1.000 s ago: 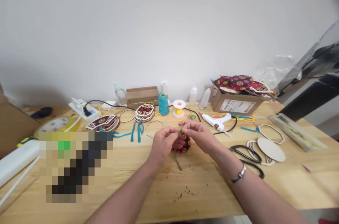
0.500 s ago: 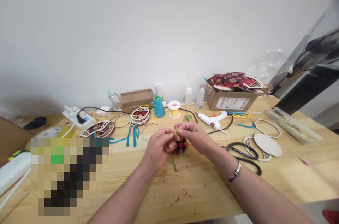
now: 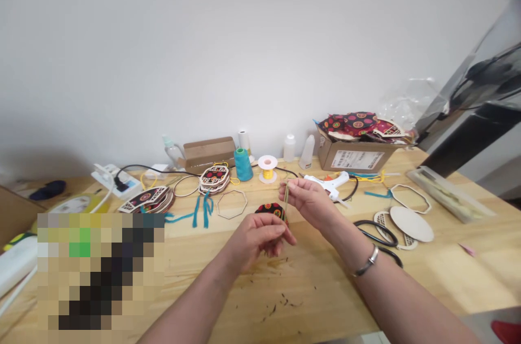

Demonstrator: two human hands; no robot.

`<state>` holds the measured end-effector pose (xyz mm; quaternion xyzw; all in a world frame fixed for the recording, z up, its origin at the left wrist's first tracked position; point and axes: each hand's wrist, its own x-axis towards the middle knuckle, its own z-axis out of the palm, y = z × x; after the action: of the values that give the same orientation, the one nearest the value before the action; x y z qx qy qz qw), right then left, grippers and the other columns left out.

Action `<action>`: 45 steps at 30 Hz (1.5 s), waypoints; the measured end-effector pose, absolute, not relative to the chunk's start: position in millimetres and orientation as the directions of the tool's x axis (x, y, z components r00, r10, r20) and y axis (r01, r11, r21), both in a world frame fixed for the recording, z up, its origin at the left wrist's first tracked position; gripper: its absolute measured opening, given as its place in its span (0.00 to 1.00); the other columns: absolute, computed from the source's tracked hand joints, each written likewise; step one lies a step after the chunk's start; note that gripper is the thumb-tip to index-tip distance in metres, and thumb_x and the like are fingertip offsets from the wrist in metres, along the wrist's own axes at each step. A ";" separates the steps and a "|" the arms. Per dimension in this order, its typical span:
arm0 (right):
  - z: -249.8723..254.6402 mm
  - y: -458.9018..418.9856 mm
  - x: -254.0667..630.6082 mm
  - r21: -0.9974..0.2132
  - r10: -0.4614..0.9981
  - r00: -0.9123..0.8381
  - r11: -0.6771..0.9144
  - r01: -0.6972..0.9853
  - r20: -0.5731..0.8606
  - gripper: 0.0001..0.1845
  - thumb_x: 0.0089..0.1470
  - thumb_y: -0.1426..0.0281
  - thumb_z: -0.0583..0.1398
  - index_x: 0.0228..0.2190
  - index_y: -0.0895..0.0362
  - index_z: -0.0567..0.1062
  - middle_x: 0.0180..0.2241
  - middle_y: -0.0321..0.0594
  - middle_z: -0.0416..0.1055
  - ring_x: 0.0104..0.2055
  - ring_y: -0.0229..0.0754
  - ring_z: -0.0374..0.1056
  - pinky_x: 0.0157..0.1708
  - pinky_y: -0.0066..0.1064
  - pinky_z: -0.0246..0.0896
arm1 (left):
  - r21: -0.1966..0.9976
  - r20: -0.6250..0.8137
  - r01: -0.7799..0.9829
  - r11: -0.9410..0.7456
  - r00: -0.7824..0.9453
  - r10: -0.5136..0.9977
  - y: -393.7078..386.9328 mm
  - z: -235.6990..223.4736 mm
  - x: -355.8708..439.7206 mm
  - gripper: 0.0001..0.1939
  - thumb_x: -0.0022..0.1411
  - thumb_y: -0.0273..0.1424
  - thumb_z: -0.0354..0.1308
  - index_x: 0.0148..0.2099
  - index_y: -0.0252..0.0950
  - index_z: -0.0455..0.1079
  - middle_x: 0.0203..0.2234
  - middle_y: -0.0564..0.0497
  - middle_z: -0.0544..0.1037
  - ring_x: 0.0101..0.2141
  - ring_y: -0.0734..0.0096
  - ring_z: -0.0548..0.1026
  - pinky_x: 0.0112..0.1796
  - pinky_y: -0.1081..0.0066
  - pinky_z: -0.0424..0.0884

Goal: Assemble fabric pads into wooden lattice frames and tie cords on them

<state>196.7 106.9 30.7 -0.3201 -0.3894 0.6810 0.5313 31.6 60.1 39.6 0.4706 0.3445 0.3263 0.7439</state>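
My right hand pinches a thin olive-green cord, which hangs down from the fingertips in a narrow loop or doubled strand. Below and to its left, my left hand has its fingers loosely apart near the cord's lower end; whether they touch it is hard to see. Behind the left hand lies a black fabric piece with red and green round motifs, partly covered by the fingers. Black-handled scissors rest under my right forearm, their blades hidden.
A white glue gun, a teal thread cone and a yellow spool stand beyond my hands. Stacked patterned octagons and a wooden octagon ring lie left. A cardboard box of fabric pieces sits back right.
My hands, together before at the cord, have moved apart. The right rose slightly to the right with the cord; the left dropped lower and its fingers loosened.
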 end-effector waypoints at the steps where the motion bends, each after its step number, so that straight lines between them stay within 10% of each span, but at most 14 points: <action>1: 32.7 107.8 199.0 -0.860 0.975 -0.221 -0.135 -0.493 -0.026 0.14 0.39 0.62 0.69 0.24 0.58 0.74 0.28 0.37 0.72 0.32 0.36 0.68 0.40 0.34 0.62 | 0.929 -0.223 -0.104 0.355 0.608 0.762 58.3 40.9 30.4 0.10 0.52 0.34 0.61 0.31 0.31 0.76 0.29 0.41 0.80 0.19 0.78 0.70 0.19 0.78 0.60; 9: 44.6 107.9 207.3 -0.826 0.981 -0.192 -0.136 -0.547 -0.034 0.15 0.38 0.63 0.69 0.21 0.58 0.71 0.22 0.33 0.67 0.24 0.32 0.62 0.23 0.25 0.58 | 0.855 -0.404 0.363 0.372 0.914 0.038 40.8 54.3 12.4 0.27 0.44 0.45 0.66 0.46 0.37 0.76 0.30 0.45 0.80 0.28 0.57 0.78 0.25 0.63 0.71; 12: 44.1 104.3 204.3 -0.842 0.974 -0.223 -0.140 -0.521 -0.023 0.15 0.39 0.64 0.69 0.20 0.58 0.70 0.19 0.32 0.65 0.21 0.31 0.60 0.19 0.24 0.54 | 0.899 -0.265 0.062 0.433 0.865 0.426 48.5 53.2 14.0 0.18 0.44 0.44 0.67 0.33 0.34 0.79 0.24 0.45 0.79 0.22 0.66 0.75 0.22 0.71 0.68; 16: 39.4 97.3 196.2 -0.922 0.960 -0.279 -0.111 -0.370 -0.003 0.14 0.43 0.62 0.67 0.21 0.58 0.71 0.17 0.32 0.66 0.19 0.31 0.60 0.19 0.24 0.53 | 0.936 -0.119 -0.318 0.152 0.121 0.986 66.2 43.0 25.1 0.12 0.49 0.38 0.66 0.24 0.34 0.74 0.17 0.54 0.73 0.17 0.81 0.66 0.19 0.80 0.60; 24: 38.8 86.8 182.4 -0.993 0.972 -0.237 -0.026 -0.118 0.002 0.15 0.41 0.60 0.67 0.23 0.59 0.74 0.18 0.32 0.66 0.18 0.31 0.58 0.19 0.26 0.53 | 0.960 -0.131 -0.228 0.164 0.155 0.979 65.6 36.8 35.0 0.12 0.50 0.35 0.65 0.36 0.35 0.78 0.25 0.53 0.78 0.29 0.73 0.72 0.33 0.75 0.67; 45: 40.7 87.0 183.1 -0.993 0.937 -0.333 -0.117 -0.024 -0.103 0.19 0.41 0.56 0.66 0.23 0.60 0.73 0.15 0.31 0.66 0.16 0.29 0.59 0.16 0.22 0.51 | 0.945 -0.089 -0.307 0.114 0.092 0.992 69.4 31.5 32.8 0.08 0.50 0.33 0.64 0.29 0.33 0.74 0.23 0.53 0.73 0.27 0.75 0.69 0.31 0.74 0.65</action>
<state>183.1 87.0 40.7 -0.4252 -0.5370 0.6148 0.3911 32.8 69.4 31.5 0.4074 0.4203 0.5265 0.6165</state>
